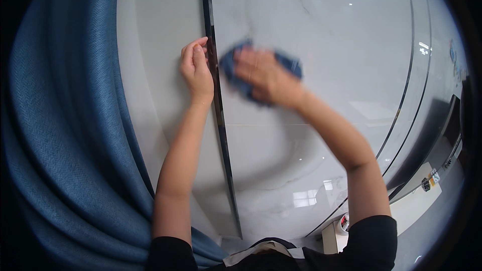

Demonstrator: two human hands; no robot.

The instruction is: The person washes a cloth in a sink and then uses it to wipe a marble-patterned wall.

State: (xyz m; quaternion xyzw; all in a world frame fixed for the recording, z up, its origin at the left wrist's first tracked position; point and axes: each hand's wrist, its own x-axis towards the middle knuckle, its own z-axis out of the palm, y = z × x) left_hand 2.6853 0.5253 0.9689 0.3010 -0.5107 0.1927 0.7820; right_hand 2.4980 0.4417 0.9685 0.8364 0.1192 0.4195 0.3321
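My right hand [268,78] presses a dark blue cloth [290,64] against a glossy white marble-patterned wall panel [321,100]. Hand and cloth are both blurred by motion, and the cloth is bunched under the fingers. Just left of it, a dark shiny trim strip [219,115] runs up the panel's edge. Against that strip rests my left hand [197,70], its fingers loosely bent and the fingertips touching the trim. Nothing shows in the left hand.
Blue herringbone curtains [65,120] hang in folds at the left, beside a plain pale wall [160,60]. At the lower right stand a white low cabinet [414,203] with small items, a white round container [343,225] and a dark screen [427,145].
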